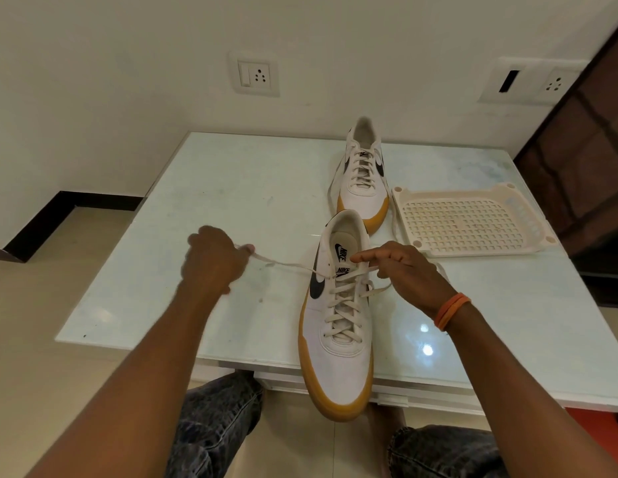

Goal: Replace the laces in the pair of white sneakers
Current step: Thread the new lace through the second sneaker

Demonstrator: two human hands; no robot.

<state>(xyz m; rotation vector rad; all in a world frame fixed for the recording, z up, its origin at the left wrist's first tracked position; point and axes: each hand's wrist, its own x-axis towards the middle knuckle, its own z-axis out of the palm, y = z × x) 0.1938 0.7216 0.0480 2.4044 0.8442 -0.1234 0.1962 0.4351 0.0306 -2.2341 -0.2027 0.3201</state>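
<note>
A white sneaker (338, 353) with a tan sole and black swoosh lies on the glass table (231, 201), its toe hanging over the near edge. It is laced with a cream lace (342, 305). My left hand (214, 260) grips one lace end, pulled out taut to the left of the shoe. My right hand (404, 274) holds the other lace end at the shoe's right side, index finger stretched over the tongue. The second sneaker (362, 181), laced too, stands further back.
A cream plastic perforated tray (469, 222) lies on the table right of the sneakers. Two wall sockets (254, 75) sit above the table. A dark wooden cabinet (583, 150) stands at the right. My knees in jeans are under the table's near edge.
</note>
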